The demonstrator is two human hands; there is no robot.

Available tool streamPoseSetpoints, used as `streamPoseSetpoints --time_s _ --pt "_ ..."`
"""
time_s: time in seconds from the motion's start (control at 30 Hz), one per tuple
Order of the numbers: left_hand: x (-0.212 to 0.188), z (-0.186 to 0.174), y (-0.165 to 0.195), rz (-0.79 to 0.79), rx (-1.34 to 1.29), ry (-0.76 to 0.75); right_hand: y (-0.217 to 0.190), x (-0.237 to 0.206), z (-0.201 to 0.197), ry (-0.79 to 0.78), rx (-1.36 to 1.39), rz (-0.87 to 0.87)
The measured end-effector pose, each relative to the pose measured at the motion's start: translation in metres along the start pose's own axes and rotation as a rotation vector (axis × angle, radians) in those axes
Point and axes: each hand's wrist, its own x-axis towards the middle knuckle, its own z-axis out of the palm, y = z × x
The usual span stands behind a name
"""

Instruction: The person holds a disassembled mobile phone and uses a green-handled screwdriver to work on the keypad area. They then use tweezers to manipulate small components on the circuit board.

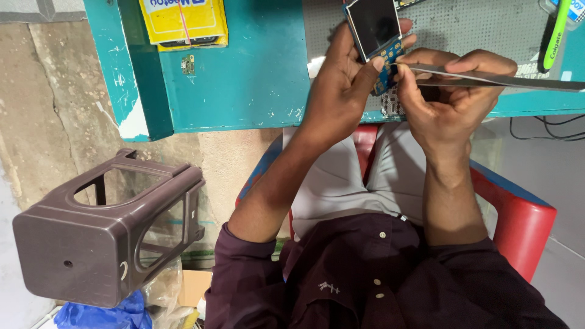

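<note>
Head view, steeply down, close

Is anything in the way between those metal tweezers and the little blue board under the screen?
Nothing visible: the tweezers in the right hand already meet the blue board, which the left hand holds.

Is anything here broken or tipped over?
Yes. The brown plastic stool lies tipped on its side on the floor at left. The teal table has chipped paint near its leg. The left hand holds a small screen with its blue circuit board bare, while the right hand works tweezers on it.
</note>
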Motion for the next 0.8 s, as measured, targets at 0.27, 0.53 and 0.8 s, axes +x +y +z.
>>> streamPoseSetpoints --time_s 0.27,0.53,0.8 --pt "0.0009 0.0007 0.0 -0.006 -0.03 0.006 -0.0011 -0.0013 0.0002 0.003 0.025 0.044" --pt "-0.0001 -0.0001 -0.0019 0.013 -0.013 0.003 0.0006 -0.0001 0.0002 -0.001 0.016 0.022" --pt "0.0002 0.0001 -0.0036 0.016 -0.028 0.003 -0.0012 0.0004 0.0015 0.003 0.019 0.038"
